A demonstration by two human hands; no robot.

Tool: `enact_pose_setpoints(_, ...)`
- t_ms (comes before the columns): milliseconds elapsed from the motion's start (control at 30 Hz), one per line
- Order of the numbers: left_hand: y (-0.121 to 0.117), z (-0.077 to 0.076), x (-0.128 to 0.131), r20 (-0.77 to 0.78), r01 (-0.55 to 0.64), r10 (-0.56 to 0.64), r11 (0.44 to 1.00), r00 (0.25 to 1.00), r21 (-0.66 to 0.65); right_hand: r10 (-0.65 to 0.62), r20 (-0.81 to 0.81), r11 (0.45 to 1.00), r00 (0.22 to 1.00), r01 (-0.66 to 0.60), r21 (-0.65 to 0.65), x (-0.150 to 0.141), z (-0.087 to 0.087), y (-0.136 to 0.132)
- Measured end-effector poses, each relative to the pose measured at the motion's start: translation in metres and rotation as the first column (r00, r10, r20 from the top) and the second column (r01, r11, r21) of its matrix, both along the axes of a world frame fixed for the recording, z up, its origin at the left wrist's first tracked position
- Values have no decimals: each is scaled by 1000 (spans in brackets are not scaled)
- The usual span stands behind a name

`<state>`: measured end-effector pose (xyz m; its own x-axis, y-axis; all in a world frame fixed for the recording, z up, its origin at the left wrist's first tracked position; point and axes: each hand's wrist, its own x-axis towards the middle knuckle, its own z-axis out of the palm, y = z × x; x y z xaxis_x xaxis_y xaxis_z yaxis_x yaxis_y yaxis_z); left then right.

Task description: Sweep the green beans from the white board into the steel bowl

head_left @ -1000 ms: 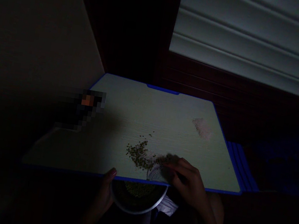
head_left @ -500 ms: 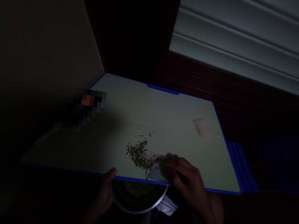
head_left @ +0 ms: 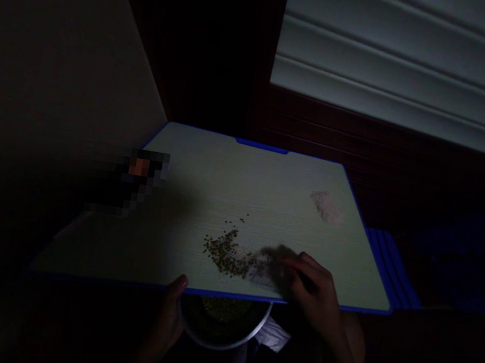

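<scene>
A scatter of small green beans point(head_left: 226, 255), mixed with pale grains, lies near the front edge of a light tabletop point(head_left: 243, 175) with a blue rim. My right hand point(head_left: 314, 294) is over the board just right of the beans, its fingers curled and pressed together. Whatever may be between the fingertips is too dark to make out. Below the front edge is a bowl point(head_left: 219, 346) with a light rim, holding more green beans point(head_left: 225, 309). My left hand point(head_left: 170, 314) grips the bowl's left side, its thumb up at the table edge.
A pile of pale grains point(head_left: 327, 207) lies at the tabletop's right side. A blurred-out dark item with an orange patch point(head_left: 138, 166) is at the left edge. A wall point(head_left: 60, 54) stands left, pale slats point(head_left: 404, 60) behind, and blue plastic point(head_left: 388, 266) at right.
My right hand has moved slightly to the right, away from the beans. The left hand and bowl have hardly moved. The view has shifted a little.
</scene>
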<state>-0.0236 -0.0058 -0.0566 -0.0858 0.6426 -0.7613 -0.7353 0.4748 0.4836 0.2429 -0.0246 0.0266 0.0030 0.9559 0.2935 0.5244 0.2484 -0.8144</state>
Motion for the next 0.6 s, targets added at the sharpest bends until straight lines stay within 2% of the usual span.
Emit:
enact_pose_setpoints(100, 0, 4, 2, -12, -20, 21, 1000, 1000, 15, -224, -22, 974, 974, 224, 7, 3, -6, -2)
enact_pose_setpoints(167, 1, 6, 3, -12, -25, 25, 1000, 1000, 10, -274, -15, 962, 962, 274, 12, 3, -9, -4)
enact_pose_setpoints(367, 2, 9, 3, 4, -14, 14, 999, 1000, -33, -252, 34, 966, 967, 249, 66, 1, -11, -9)
enact_pose_setpoints(600, 1, 9, 4, -24, -15, 15, 1000, 1000, 3, -176, 75, 982, 982, 171, 77, -1, -10, -8)
